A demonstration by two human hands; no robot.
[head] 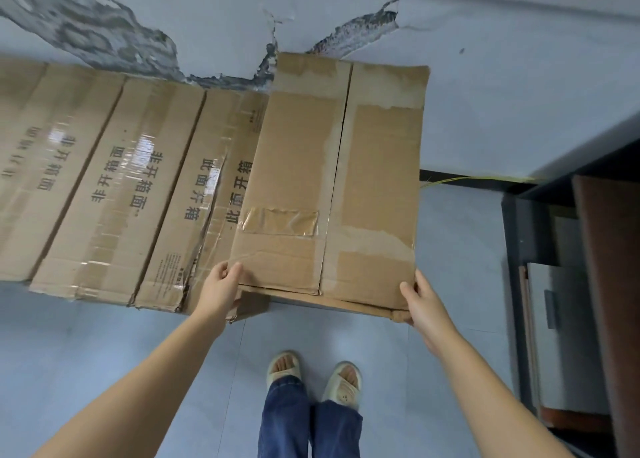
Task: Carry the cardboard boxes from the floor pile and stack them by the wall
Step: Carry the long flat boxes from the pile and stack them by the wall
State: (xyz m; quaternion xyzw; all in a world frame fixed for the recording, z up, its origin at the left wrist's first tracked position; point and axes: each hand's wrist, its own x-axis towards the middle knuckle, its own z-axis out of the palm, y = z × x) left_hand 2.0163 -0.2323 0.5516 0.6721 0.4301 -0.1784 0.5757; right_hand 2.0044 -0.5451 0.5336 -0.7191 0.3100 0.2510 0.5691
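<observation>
Grey tiled floor [104,347], peeling wall [485,77]; left hand [221,291] and right hand [424,298] each grip a near corner of plain taped box [332,187] overlapping printed boxes [138,194] marked 非开箱面, 此面开箱.

The row of printed boxes [114,187] runs off the left edge. The plain box [332,180] covers the right part of the row's last box. Fingers of both hands lie hidden under the plain box. The dark cabinet [588,284] is cut by the right edge.
</observation>
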